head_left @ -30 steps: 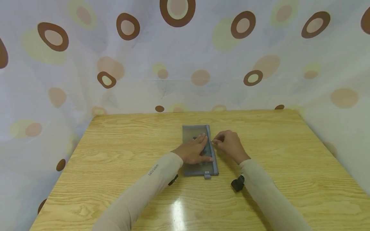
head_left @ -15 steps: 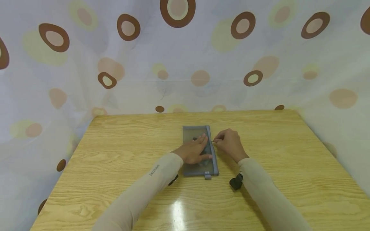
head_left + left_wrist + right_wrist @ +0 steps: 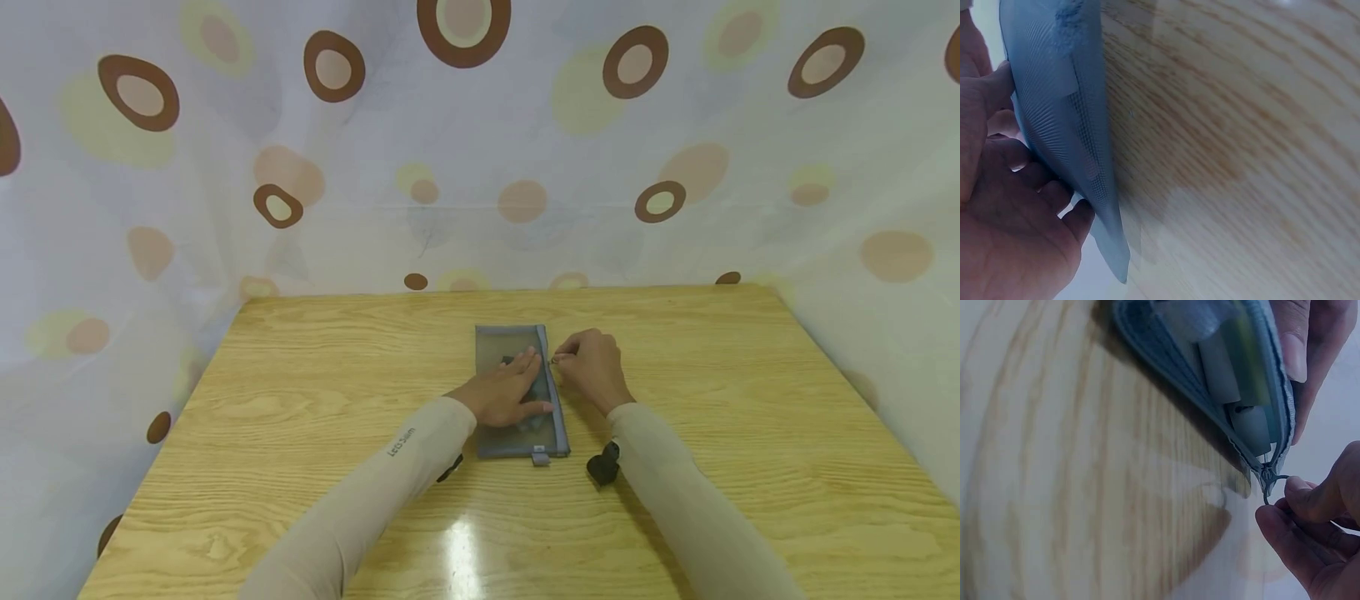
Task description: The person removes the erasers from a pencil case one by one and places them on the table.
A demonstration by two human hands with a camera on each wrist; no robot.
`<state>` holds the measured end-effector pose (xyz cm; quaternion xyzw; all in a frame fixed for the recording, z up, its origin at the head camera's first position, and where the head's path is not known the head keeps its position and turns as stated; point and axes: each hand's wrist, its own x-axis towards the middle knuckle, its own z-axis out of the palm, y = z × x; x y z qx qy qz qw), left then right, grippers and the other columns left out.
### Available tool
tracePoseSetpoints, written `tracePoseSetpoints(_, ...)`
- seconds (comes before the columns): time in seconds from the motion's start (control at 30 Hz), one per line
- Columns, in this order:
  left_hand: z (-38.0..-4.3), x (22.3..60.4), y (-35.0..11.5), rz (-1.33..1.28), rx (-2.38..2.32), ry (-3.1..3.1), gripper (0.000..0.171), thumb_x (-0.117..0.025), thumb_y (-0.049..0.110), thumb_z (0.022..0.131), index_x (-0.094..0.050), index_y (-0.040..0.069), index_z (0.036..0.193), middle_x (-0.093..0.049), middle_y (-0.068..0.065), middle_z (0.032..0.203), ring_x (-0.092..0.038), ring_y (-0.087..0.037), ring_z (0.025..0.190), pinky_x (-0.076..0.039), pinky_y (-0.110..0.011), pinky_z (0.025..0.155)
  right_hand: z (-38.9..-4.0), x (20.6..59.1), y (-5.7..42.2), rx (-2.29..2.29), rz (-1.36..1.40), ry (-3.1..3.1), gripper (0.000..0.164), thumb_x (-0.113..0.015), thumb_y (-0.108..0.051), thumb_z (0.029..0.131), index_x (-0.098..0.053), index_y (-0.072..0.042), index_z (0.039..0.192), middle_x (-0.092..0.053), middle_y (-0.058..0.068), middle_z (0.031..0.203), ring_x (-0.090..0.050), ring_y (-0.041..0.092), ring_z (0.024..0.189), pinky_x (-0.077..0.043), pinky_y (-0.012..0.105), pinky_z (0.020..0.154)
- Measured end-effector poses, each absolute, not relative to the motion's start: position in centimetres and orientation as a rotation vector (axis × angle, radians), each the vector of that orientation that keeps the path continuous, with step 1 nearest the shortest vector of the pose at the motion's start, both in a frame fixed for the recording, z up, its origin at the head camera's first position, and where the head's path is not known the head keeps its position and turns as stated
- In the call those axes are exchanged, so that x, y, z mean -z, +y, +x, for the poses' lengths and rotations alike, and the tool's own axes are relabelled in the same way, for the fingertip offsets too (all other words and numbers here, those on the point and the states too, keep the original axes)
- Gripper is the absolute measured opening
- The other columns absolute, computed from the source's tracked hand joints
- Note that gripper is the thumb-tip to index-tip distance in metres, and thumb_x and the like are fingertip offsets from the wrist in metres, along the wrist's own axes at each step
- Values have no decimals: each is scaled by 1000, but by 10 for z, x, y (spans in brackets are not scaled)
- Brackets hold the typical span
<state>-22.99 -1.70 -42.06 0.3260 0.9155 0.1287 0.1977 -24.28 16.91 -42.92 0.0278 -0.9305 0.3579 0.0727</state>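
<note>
A grey-blue mesh zipper pouch point(image 3: 491, 343) lies flat on the table, its zipper edge to the right. My left hand point(image 3: 498, 398) rests on it with fingers straight, pressing it down beside the zipper. At that edge, the thumb and fingertips of my right hand point(image 3: 596, 371) pinch the zipper pull point(image 3: 1266, 481). The right wrist view shows the zipper closed up to the slider only on one side of it; the other stretch gapes. Through this gap show a white block-like piece point(image 3: 1219, 369) and something yellow-green point(image 3: 1249, 359), both partly hidden.
The wood-grain table point(image 3: 337, 375) extends around the pouch on all sides. A curtain point(image 3: 480, 125) with brown and yellow spots hangs behind it and along both sides. A fabric tab point(image 3: 540, 458) sticks out from the pouch's near end.
My right hand has moved slightly away from me along the zipper edge, with the pull still pinched, and its forearm has shifted left. My left hand stays in place on the pouch.
</note>
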Motion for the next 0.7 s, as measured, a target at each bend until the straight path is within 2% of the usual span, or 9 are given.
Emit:
tracePoseSetpoints(0.47, -230, 420, -17, 914, -362, 2564, 86, -43, 57, 104, -6, 7, 163, 2, -10, 169, -2, -21, 155, -11, -38, 125, -249, 433, 168, -1088, 60, -2758, 12, -67, -2, 88, -79, 1, 86, -76, 16, 89, -70, 29, 77, -58, 44, 70)
tracePoseSetpoints(0.7, -230, 421, -18, 929, -357, 2569, 86, -42, 56, 104, -5, 5, 163, 2, -11, 169, -2, -21, 155, -11, -37, 125, -249, 433, 170, -1102, 105, -2793, 13, -67, -5, 92, -78, 2, 89, -75, 17, 94, -70, 33, 86, -58, 48, 75)
